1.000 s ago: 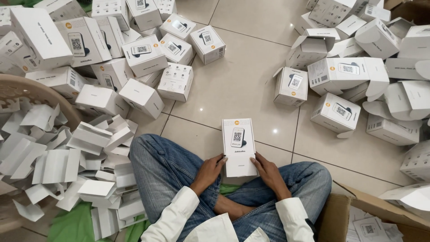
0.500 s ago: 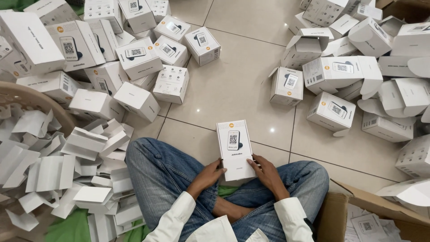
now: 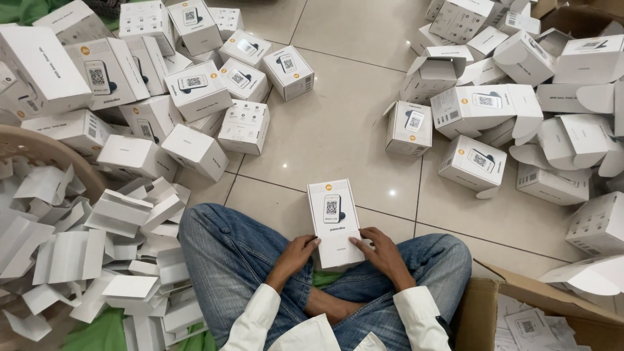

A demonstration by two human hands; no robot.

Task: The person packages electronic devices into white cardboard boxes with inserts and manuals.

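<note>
- The left hand [image 3: 296,252] and right hand [image 3: 382,252] are pinching the white box [image 3: 334,221] by its near corners.
- Gripping evenly on both edges is likely keeping it square over the lap.

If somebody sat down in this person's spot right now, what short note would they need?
Left hand and right hand both grip the lower end of one closed white box, lying flat over the crossed legs.
Closed boxes are heaped on the floor at far left; boxes with open flaps at far right.
Loose folded card inserts are piled beside the left knee; a brown carton sits by the right knee.
</note>
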